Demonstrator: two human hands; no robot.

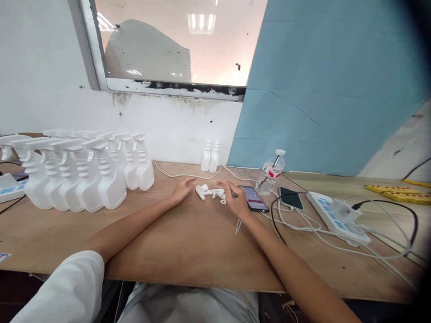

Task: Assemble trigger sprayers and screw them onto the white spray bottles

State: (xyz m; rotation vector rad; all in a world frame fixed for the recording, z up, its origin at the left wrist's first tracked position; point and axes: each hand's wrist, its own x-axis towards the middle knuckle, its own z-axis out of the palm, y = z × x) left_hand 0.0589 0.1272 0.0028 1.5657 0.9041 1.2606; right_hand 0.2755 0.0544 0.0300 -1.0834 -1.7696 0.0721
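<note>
Several small white plastic parts [211,193], shaped like pieces of a trigger sprayer, lie on the wooden table between my hands. One is a small ring [223,202] beside my right fingers. My left hand [182,190] rests on the table just left of the parts, fingers stretched out and nothing in them. On their right side, my right hand [237,202] holds a dark pen-like tool [235,194], of which only a short end shows; its kind is unclear. The right fingertips reach close to the parts; whether they touch cannot be made out.
Rows of white spray bottles [112,186] stand at the left. Two small white bottles [210,157] are by the wall. Rightward are a phone [253,197], a water bottle [271,172], another phone [291,198], and a power strip [333,220] with tangled cables.
</note>
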